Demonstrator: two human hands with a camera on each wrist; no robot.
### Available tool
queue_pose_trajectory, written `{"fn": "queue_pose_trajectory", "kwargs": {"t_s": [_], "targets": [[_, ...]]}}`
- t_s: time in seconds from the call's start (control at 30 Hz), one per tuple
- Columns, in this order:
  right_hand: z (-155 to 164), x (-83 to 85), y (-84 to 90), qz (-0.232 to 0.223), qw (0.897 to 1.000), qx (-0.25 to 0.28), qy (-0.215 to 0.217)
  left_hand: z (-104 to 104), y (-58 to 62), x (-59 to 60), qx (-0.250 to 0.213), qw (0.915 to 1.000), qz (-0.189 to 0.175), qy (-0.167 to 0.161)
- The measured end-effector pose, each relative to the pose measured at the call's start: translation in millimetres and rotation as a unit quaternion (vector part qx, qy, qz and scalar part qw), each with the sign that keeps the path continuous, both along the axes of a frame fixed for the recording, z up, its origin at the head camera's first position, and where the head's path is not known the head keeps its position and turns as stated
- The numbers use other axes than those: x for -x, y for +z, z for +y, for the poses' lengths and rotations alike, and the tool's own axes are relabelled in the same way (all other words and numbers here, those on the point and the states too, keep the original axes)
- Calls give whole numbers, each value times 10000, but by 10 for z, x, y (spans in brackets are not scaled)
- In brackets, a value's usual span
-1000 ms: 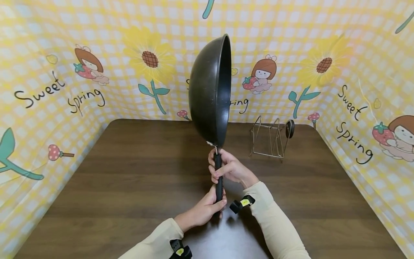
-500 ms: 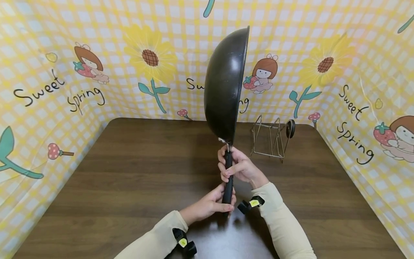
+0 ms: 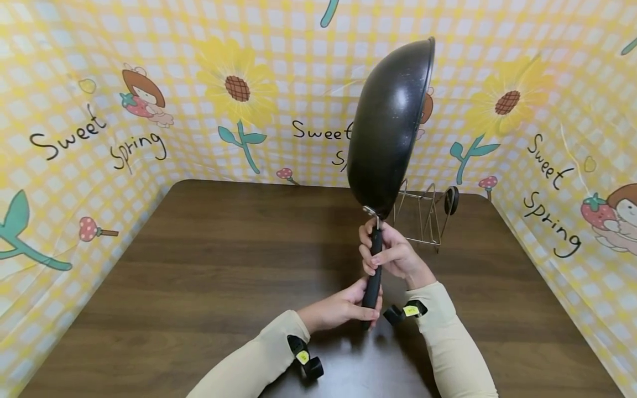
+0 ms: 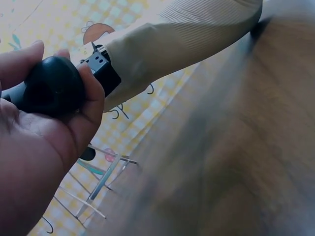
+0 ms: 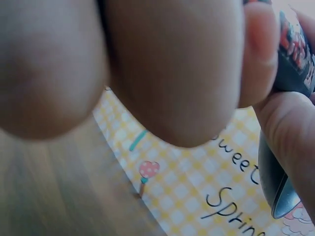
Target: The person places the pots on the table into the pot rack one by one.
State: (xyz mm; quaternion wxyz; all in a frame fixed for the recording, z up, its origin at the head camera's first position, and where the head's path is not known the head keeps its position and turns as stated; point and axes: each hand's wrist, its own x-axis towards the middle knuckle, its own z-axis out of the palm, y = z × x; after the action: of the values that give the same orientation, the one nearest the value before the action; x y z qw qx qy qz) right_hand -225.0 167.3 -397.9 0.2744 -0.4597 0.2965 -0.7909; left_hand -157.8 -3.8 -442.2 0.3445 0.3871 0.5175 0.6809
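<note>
A black wok [image 3: 390, 124] stands on edge above the brown table [image 3: 199, 265], its rounded underside facing left and its black handle [image 3: 373, 271] pointing down. My right hand [image 3: 388, 254] grips the upper part of the handle, just under the pan. My left hand [image 3: 348, 307] grips the handle's lower end. In the left wrist view the handle's rounded butt [image 4: 51, 86] sits in my left palm. The right wrist view is mostly filled by my right hand's knuckles, with the wok's edge [image 5: 275, 187] at the right.
A wire rack [image 3: 423, 215] with a small dark knob [image 3: 452, 200] stands on the table at the back right, just behind the wok; the rack [image 4: 98, 184] also shows in the left wrist view. Yellow checked cloth walls [image 3: 99, 110] enclose the table on three sides.
Both hands have carried the wok to the right, toward the wire rack, and its top has tilted further right. The grips on the handle are unchanged.
</note>
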Motion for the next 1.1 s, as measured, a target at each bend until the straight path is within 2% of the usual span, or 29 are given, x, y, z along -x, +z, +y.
{"fn": "queue_pose_trajectory", "kwargs": {"t_s": [0.67, 0.87, 1.1], "targets": [[625, -52, 118, 365, 9987, 349, -44, 623, 154, 51, 220, 9991, 317, -176], [720, -70, 116, 459, 9984, 335, -46, 714, 179, 43, 384, 9977, 510, -241], [799, -89, 100, 478, 9984, 273, -86, 780, 175, 53, 446, 9971, 502, -346]]}}
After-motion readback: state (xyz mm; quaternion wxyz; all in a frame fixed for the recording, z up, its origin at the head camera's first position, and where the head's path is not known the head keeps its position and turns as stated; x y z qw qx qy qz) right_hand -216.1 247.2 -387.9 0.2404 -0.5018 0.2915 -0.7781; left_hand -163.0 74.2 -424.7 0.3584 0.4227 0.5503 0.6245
